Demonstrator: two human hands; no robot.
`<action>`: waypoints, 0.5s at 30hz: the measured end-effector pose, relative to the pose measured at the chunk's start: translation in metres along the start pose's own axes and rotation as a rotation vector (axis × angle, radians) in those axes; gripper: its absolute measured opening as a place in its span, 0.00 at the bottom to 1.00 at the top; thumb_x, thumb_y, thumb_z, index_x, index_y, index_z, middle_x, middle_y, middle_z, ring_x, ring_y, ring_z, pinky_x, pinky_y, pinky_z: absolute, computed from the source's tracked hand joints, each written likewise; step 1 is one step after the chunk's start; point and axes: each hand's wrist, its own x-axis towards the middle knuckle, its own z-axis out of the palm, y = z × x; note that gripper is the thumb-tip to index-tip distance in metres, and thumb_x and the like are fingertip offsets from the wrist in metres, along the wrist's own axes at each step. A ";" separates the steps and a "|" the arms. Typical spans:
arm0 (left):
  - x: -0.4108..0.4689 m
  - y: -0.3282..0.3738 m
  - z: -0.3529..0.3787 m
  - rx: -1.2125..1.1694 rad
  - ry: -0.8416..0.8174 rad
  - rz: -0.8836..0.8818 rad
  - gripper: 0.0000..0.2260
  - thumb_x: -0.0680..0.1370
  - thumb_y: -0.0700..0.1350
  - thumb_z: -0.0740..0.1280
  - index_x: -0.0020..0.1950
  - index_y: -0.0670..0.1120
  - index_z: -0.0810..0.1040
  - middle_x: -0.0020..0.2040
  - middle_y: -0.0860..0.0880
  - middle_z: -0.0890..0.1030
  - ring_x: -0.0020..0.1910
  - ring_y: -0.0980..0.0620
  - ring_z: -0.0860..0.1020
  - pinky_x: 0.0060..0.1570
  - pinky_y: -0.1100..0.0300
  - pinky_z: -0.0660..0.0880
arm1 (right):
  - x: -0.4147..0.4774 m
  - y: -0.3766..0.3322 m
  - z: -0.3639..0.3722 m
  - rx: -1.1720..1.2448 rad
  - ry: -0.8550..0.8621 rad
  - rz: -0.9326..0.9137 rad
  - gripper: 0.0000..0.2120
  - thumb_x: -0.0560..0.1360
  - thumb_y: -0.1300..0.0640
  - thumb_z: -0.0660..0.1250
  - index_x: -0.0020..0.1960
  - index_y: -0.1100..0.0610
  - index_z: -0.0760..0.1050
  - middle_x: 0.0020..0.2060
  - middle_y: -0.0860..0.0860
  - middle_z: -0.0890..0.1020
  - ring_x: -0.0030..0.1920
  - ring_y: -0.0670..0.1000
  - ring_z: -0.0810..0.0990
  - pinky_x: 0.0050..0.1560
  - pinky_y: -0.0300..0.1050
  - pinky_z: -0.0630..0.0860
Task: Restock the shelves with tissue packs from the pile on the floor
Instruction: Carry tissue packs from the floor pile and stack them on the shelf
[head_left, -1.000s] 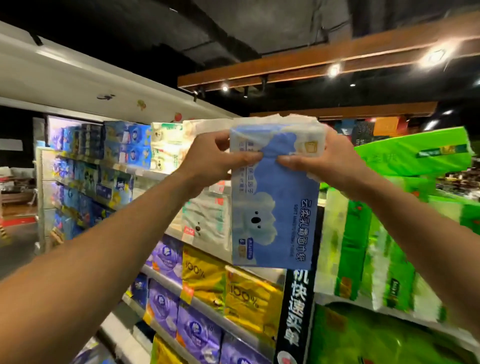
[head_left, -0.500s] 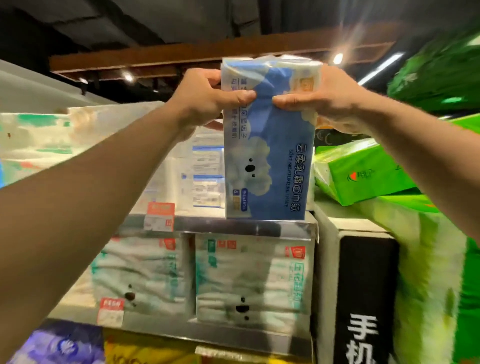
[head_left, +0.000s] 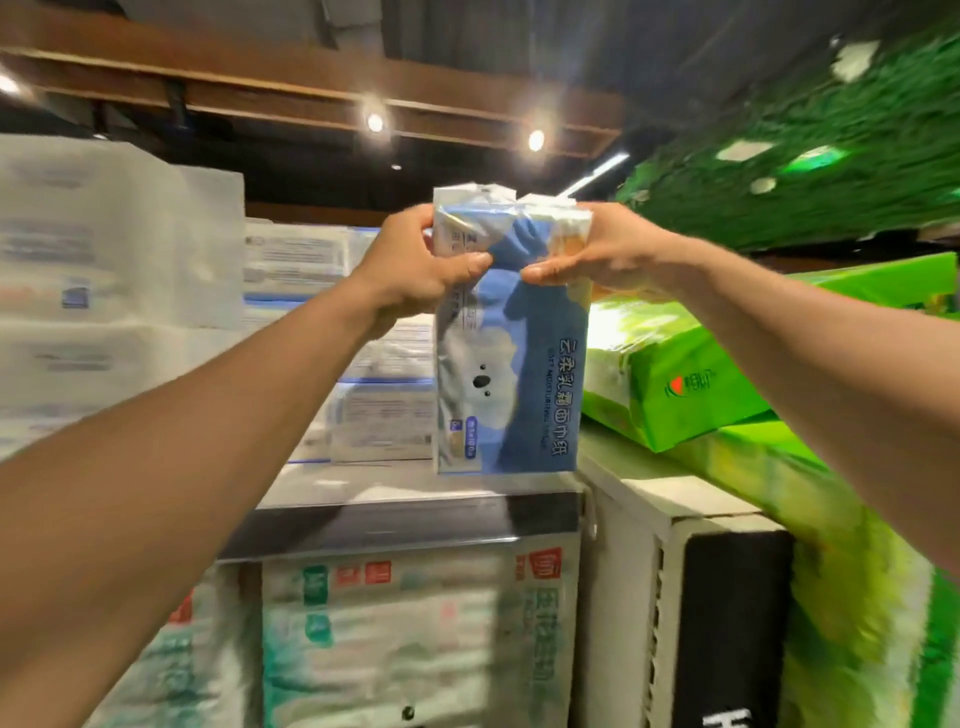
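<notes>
I have the blue tissue pack (head_left: 519, 374) up in front of me, upright, its koala print and column of white lettering facing my way. Both hands are clamped on its top end: my left hand (head_left: 415, 265) grips the upper left corner with the thumb pressed across the front, and my right hand (head_left: 597, 249) grips the upper right corner the same way, so the two thumbs almost meet at the middle and the wrapper bunches up between them. The pack's bottom edge sits right at the front of the top shelf (head_left: 405, 491); I cannot tell whether it is resting on the shelf or hanging just above it. Behind the pack and to its left, white packs with blue trim (head_left: 384, 415) are stacked on that same shelf, too blurred to read. Directly below the pack, under the shelf lip, stand white-and-teal packs (head_left: 415, 639). To the pack's right lies a bright green pack (head_left: 680, 379), tilted on top of more green stock, and below and right of the pack is a pale upright with a black panel (head_left: 727, 613).
</notes>
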 end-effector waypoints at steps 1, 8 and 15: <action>0.003 -0.003 0.004 0.005 0.001 0.017 0.19 0.75 0.42 0.76 0.64 0.44 0.76 0.51 0.51 0.82 0.47 0.58 0.81 0.37 0.70 0.76 | 0.001 0.000 -0.002 -0.054 0.013 0.014 0.14 0.67 0.61 0.81 0.48 0.51 0.80 0.40 0.41 0.83 0.35 0.34 0.80 0.38 0.28 0.76; 0.009 -0.034 0.028 0.025 -0.014 0.032 0.19 0.75 0.44 0.76 0.63 0.43 0.78 0.50 0.51 0.83 0.43 0.61 0.79 0.44 0.66 0.76 | 0.011 0.016 0.002 -0.474 0.054 0.221 0.35 0.52 0.33 0.82 0.44 0.59 0.79 0.38 0.50 0.78 0.39 0.51 0.74 0.38 0.45 0.69; 0.007 -0.043 0.023 0.247 -0.091 -0.062 0.37 0.70 0.64 0.75 0.74 0.52 0.67 0.66 0.51 0.78 0.64 0.49 0.77 0.65 0.50 0.74 | 0.013 0.013 0.005 -0.702 0.091 0.227 0.53 0.62 0.36 0.80 0.74 0.60 0.60 0.68 0.60 0.75 0.65 0.62 0.75 0.51 0.46 0.68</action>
